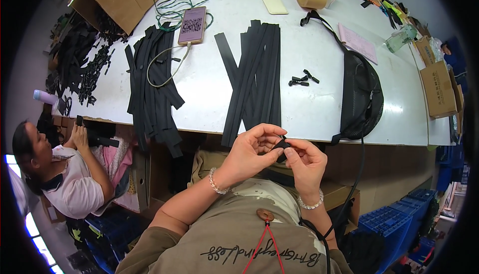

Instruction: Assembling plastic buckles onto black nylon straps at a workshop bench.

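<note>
Honestly, I see left hand [255, 148] and right hand [305, 163] pinching a small black piece [282, 144]; loosened fingertips could drop it short of the table [312, 112].

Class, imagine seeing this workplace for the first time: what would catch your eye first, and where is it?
Probably the black strips across the middle of the white table, with a second pile to their left. Just beyond the near edge, the left hand and right hand hold a small black piece. Farther right lies a black bag.
</note>
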Demonstrator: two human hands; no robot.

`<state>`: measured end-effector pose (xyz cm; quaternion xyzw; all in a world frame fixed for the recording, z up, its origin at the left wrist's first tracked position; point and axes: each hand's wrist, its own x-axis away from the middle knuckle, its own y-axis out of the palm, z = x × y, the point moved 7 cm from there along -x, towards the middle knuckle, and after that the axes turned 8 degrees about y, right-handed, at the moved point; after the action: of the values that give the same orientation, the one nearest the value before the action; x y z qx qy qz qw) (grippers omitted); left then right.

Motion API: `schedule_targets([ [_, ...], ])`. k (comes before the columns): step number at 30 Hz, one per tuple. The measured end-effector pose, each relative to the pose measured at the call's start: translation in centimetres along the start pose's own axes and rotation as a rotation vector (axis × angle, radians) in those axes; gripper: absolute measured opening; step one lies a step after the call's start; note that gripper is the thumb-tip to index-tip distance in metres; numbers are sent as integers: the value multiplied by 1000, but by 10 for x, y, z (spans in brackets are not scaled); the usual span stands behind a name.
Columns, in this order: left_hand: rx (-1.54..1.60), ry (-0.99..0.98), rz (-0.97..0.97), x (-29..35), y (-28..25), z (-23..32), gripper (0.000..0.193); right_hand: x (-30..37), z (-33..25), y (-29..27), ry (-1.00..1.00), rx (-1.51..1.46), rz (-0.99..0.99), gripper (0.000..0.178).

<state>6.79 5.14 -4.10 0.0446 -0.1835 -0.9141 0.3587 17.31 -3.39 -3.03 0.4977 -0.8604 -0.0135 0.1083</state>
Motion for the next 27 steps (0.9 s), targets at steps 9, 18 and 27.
schedule_targets([
  [9,-154,14,18,-2,1,10,26,-3,0,4,51,-71,75,21],
  [18,-72,36,95,-4,-18,7,23,106,-140,37,-1654,350,99,42],
  [27,-10,58,127,-2,-11,8,23,165,-161,34,-1826,-492,70,43],
])
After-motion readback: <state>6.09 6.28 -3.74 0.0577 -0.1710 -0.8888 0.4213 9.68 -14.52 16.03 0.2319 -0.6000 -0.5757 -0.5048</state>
